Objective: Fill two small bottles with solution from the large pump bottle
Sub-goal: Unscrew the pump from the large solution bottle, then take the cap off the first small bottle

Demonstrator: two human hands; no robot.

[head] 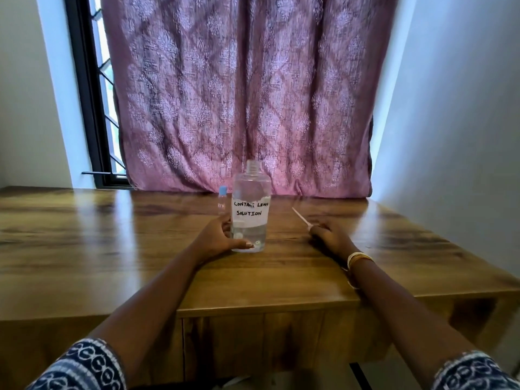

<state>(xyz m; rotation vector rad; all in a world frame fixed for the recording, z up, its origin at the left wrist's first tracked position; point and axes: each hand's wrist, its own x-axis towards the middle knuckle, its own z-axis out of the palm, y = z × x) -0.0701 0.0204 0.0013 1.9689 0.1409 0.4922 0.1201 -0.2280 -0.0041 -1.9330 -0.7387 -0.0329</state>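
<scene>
The large bottle (251, 209) is gripped low on its side by the left hand (222, 235), fingers wrapped round it. It stands upright mid-table, neck uncapped, labelled "CONTACT LENS SOLUTION". The pump's white tube (300, 218) is held in the closed right hand (327, 235), resting on the wooden table (112, 249). A small blue-capped bottle (222, 202) stands just behind the large bottle's left side, before a pink curtain (247, 94).

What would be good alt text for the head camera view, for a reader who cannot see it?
On a wooden table, the left hand grips an open clear bottle labelled "Contact Lens Solution", while the right hand holds its removed pump with the thin white tube. A small blue-capped bottle stands behind, before a purple curtain.
</scene>
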